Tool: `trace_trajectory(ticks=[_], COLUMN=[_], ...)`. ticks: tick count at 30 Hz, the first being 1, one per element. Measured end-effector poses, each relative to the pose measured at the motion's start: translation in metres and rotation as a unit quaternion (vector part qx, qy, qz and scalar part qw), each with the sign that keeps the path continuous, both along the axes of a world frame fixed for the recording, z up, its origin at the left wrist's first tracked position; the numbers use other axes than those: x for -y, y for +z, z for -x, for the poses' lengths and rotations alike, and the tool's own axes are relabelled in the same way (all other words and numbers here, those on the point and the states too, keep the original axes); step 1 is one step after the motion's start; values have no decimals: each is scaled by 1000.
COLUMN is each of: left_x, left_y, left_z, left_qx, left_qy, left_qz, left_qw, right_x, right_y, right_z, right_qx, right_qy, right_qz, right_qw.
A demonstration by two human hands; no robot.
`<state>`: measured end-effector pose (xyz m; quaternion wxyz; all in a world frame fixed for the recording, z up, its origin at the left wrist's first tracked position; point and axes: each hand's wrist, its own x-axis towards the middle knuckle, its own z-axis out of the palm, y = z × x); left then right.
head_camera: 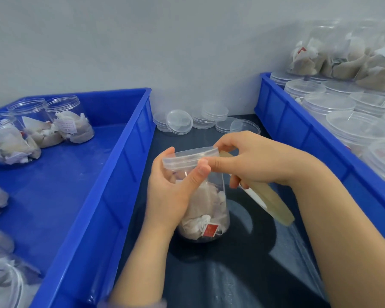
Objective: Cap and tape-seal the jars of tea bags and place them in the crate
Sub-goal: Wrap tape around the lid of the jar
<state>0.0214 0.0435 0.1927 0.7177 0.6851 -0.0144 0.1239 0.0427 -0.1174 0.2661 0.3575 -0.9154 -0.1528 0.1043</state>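
Note:
A clear plastic jar [211, 203] of tea bags stands on the dark table between two blue crates, with a clear lid [190, 157] on its top. My left hand [171, 192] grips the jar's side, its thumb pressing up at the lid's rim. My right hand [249, 161] holds a roll of clear tape [273, 201] hanging from its fingers, and its fingertips pinch at the lid's edge. Whether tape is stuck on the lid I cannot tell.
The left blue crate [111, 178] holds several uncapped jars of tea bags [73, 123]. The right blue crate [298, 127] is stacked with several capped jars [329, 105]. Loose clear lids [179, 123] lie at the back of the table against the wall.

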Motion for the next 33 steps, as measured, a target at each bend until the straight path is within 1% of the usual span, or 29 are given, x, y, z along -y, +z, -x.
trace_trajectory(ticks=[4,6,14,17,22,25,27,31,33], left_x=[-2,-1,0,-2,-8,-10,-10,-8,-8], left_y=[-3,-3,-2,-3,-4,-3,0,5,5], left_z=[-1,0,-2,-2,-1,-1,0,2,2], left_qx=[14,18,30,30,33,27,20,10,6], left_qy=[0,8,-13,-28,-67,-90,-79,-3,13], left_qz=[-2,-2,-10,7,20,23,1,-101,-117], left_qw=[1000,1000,999,999,997,995,997,995,993], right_x=[11,13,26,25,20,19,19,15,13], right_y=[3,3,9,6,-4,-5,-6,-3,-2], right_z=[3,3,1,-2,-6,-5,-5,-4,-4], right_qx=[-102,-121,-21,-20,-98,-105,-99,-72,-61], right_qy=[41,48,12,19,31,44,39,32,36], right_qz=[-95,-112,-3,-29,-90,-105,-102,-66,-50], right_qw=[989,985,1000,999,991,988,989,995,996])
